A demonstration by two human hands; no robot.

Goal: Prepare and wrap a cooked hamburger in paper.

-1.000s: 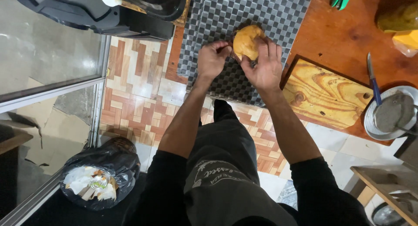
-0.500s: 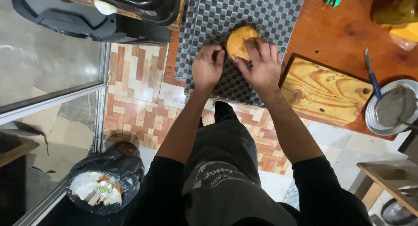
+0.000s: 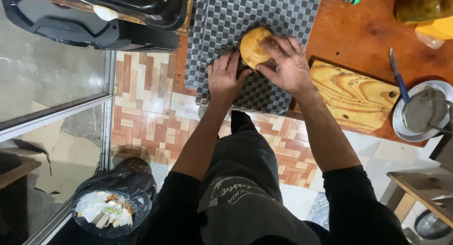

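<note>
Lower left: black bag (image 3: pixel 115 198) of scraps on floor. Upper left: black tray (image 3: pixel 137 4).

Centre top: left hand (image 3: pixel 225 77) flat on checkered cloth (image 3: pixel 212 28), fingers loosely spread, tips touching lower left edge of round yellow-orange fruit (image 3: pixel 255 47); no full grasp.

Right hand (image 3: pixel 289 66) cupped over fruit's right side, fingers curled around it, pressing it on cloth.

Right: wooden board (image 3: pixel 351 96) just beside right hand; blue-handled knife (image 3: pixel 398 77); metal dish (image 3: pixel 424 112) at right edge.

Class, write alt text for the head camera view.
Both hands, left hand and right hand, press a round yellow-brown fruit onto a grey checkered cloth, beside a wooden cutting board.
</note>
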